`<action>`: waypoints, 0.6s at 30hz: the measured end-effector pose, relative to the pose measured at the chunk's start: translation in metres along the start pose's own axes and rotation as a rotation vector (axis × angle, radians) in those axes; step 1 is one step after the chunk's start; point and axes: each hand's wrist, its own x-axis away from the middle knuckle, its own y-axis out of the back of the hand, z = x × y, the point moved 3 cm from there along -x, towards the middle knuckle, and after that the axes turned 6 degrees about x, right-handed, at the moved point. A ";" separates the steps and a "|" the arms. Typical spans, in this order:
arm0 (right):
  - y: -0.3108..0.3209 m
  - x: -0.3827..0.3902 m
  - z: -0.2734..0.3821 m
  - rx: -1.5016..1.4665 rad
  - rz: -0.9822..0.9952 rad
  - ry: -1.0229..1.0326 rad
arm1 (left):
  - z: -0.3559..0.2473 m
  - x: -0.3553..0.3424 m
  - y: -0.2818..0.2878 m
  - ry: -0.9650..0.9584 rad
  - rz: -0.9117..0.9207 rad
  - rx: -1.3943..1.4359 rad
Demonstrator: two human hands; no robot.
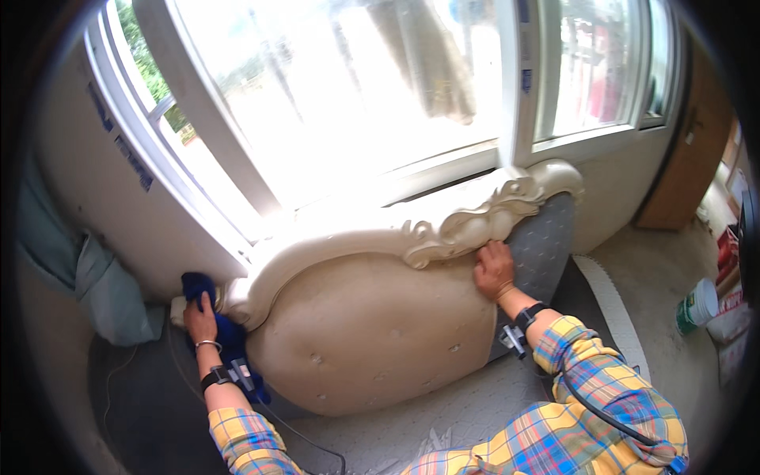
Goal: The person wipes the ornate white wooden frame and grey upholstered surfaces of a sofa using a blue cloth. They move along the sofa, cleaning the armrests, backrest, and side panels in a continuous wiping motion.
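Observation:
A cream padded headboard (372,332) with a carved white top rail (443,226) stands in front of a large window (348,87). My left hand (199,317) presses a dark blue cloth (229,336) against the headboard's left end, fingers closed on the cloth. My right hand (494,269) rests on the headboard just under the carved rail, to the right of its middle, and holds nothing. Both forearms wear black wrist straps and yellow plaid sleeves.
A grey quilted mattress (546,237) lies behind and under the headboard. A grey-green cloth (103,293) hangs at the left. A white and green tub (697,305) stands on the floor at the right, near a brown wooden door (689,158).

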 end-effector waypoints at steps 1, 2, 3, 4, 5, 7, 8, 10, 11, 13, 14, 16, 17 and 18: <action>0.001 0.000 0.000 -0.016 0.009 -0.025 | 0.003 -0.003 -0.004 0.048 0.043 0.052; 0.002 0.000 0.002 0.008 -0.022 0.011 | 0.006 -0.004 -0.006 0.092 0.020 0.067; 0.001 0.000 0.001 0.033 0.007 -0.018 | 0.007 -0.001 -0.008 0.094 0.031 0.092; 0.000 0.000 0.000 0.045 0.030 -0.026 | 0.004 0.003 -0.010 0.013 -0.057 0.217; -0.001 0.000 0.000 0.043 0.031 -0.011 | 0.002 0.009 -0.011 -0.038 -0.057 0.318; -0.001 0.001 -0.003 0.008 0.027 -0.017 | -0.005 0.018 -0.011 -0.108 -0.180 0.287; -0.002 0.003 -0.004 0.013 0.044 -0.028 | -0.009 0.023 -0.011 -0.095 -0.231 0.248; -0.004 0.005 -0.005 0.008 0.048 -0.051 | -0.017 0.031 -0.013 -0.022 -0.238 0.012; -0.004 0.007 -0.004 0.013 0.046 -0.007 | -0.022 0.035 -0.013 -0.043 -0.215 -0.051; -0.010 0.009 -0.003 0.052 0.120 -0.024 | -0.026 0.033 -0.008 0.065 -0.072 -0.080; -0.012 0.009 -0.004 -0.036 0.098 -0.051 | -0.030 0.029 -0.003 0.047 -0.037 -0.063; -0.009 0.009 -0.004 -0.098 -0.101 0.025 | -0.035 0.013 0.017 -0.020 0.008 -0.190; -0.007 0.009 -0.003 -0.030 -0.175 0.074 | -0.036 0.005 0.026 -0.043 0.015 -0.208; -0.008 0.010 -0.006 -0.001 -0.093 0.016 | -0.044 -0.003 0.027 -0.126 -0.006 -0.085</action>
